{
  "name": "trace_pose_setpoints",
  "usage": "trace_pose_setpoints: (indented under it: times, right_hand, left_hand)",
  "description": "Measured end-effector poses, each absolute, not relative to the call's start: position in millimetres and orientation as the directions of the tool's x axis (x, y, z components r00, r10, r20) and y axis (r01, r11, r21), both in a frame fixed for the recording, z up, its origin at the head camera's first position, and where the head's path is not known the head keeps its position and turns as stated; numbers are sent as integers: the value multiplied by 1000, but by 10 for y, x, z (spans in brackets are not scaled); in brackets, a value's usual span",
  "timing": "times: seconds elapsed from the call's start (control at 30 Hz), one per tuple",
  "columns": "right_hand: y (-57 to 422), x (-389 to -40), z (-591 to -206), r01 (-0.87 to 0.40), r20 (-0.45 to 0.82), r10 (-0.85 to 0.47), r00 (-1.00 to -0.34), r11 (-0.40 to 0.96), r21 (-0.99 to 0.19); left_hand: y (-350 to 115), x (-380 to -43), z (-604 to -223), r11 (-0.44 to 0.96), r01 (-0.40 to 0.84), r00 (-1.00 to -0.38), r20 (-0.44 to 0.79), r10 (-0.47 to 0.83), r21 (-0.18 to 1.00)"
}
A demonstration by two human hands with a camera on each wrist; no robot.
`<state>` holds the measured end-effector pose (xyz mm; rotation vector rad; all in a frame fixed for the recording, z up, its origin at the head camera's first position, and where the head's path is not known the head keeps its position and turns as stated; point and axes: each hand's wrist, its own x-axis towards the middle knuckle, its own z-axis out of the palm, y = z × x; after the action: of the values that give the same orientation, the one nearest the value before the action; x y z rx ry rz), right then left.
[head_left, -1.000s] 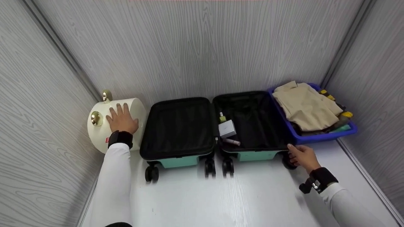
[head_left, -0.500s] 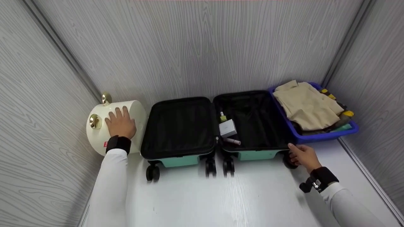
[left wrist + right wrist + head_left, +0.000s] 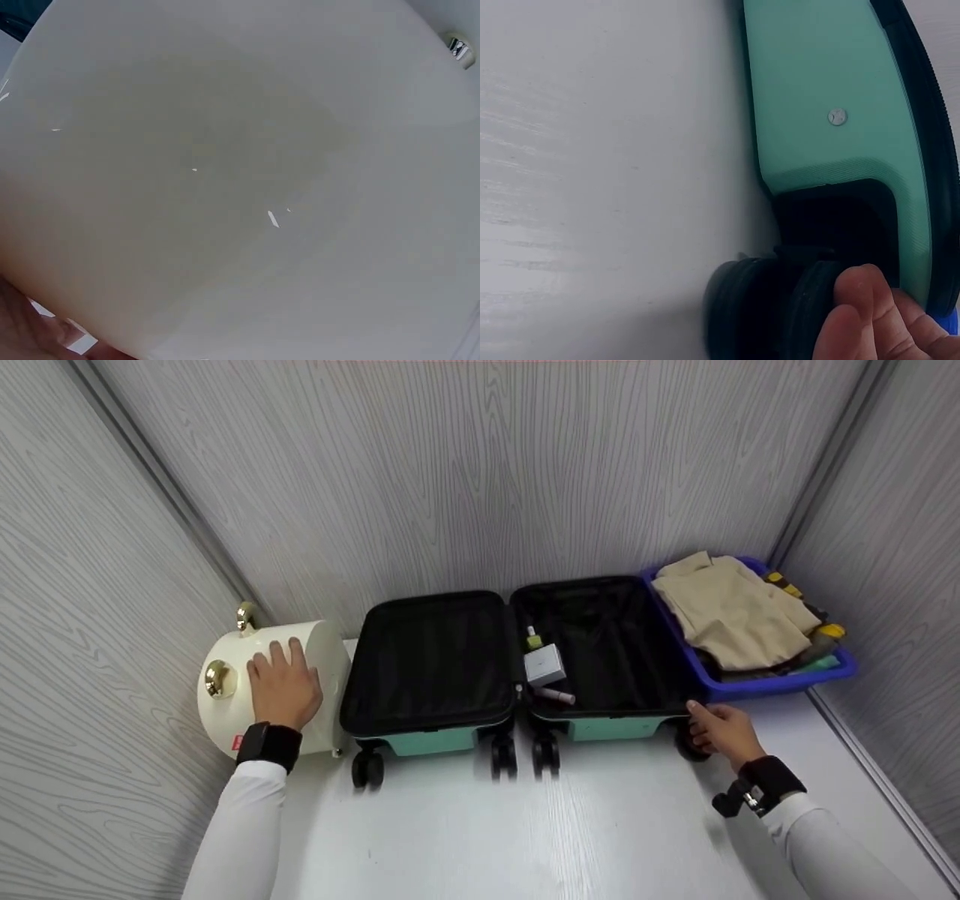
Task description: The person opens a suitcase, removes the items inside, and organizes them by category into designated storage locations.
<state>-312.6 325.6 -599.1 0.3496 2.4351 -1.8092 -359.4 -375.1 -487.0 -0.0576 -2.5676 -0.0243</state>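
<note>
Well, the left hand (image 3: pixel 283 686) rests on top of the white case (image 3: pixel 231 714) at the scene's left, palm down, fingers straight and slightly spread — it presses on the curved surface and has hold of nothing. Two gold handles (image 3: pixel 216 679) and a red label (image 3: pixel 238 742) show on the case, which lies just beside the suitcase (image 3: pixel 431 667). That one lies open on the white floor (image 3: pixel 487 840), mint outside and black inside. At its near right corner the right hand (image 3: pixel 724 735) has its fingers curled, gripping the edge, thumb at the rim and fingertips low beside the wheel (image 3: pixel 810 307). Along the left side of the suitcase's right half lie a green bottle (image 3: pixel 534 640), far, then a pale box (image 3: pixel 544 664), then a pink tube (image 3: pixel 555 695), near. Farther right — close against the suitcase — is a blue basket (image 3: pixel 772 687) with beige cloth (image 3: pixel 739 615) on top.
</note>
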Motion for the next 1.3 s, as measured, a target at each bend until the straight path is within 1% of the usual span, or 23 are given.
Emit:
trace_pose_setpoints:
  times: [0.13,0.57,0.87,1.0,1.17,1.3]
  right_hand:
    - [3260,-3140,-6002,227,-201,123,-972,263,-938]
    - [3251,-3136,-5996,222,-192,134,-972,260,-940]
    - [3242,-3130,-5987,237,-207,143,-968,244,-940]
    - [3247,-3129,-5987,241,-213,143,-967,223,-944]
    - [3240,-3124,-5984,241,-212,141,-967,231,-943]
    - [3232,-3117,-5982,237,-207,142,-968,248,-939]
  left_hand:
    - [-3758,-3435,-4893,998,66,-827,560,52,5]
    - [-3644,-2906,-4888,996,86,-831,551,72,-1]
    - [-3539,-2555,-4921,995,100,-787,609,97,-29]
    - [-3511,-2430,-4916,995,90,-782,615,104,-54]
    - [-3488,-2277,-4886,994,67,-788,607,108,-90]
    - [-3466,-2187,-4820,996,53,-812,577,87,-75]
